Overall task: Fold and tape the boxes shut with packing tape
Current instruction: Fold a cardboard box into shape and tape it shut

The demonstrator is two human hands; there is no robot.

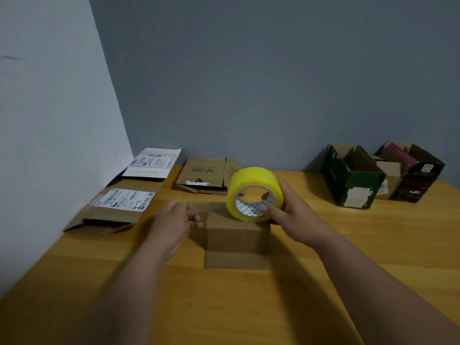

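small box [236, 235] top — hid by tape roll [252, 192] | left hand [174, 220] blurred (fingers unclear)

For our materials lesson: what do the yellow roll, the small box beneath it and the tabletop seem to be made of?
Yellow roll: glossy, translucent plastic packing tape wound on a white printed core, probably card.
Small box: plain brown corrugated cardboard, matte, with fold creases.
Tabletop: wood or wood-look laminate, honey-coloured, with plank lines and a slight sheen; the view cannot settle which.
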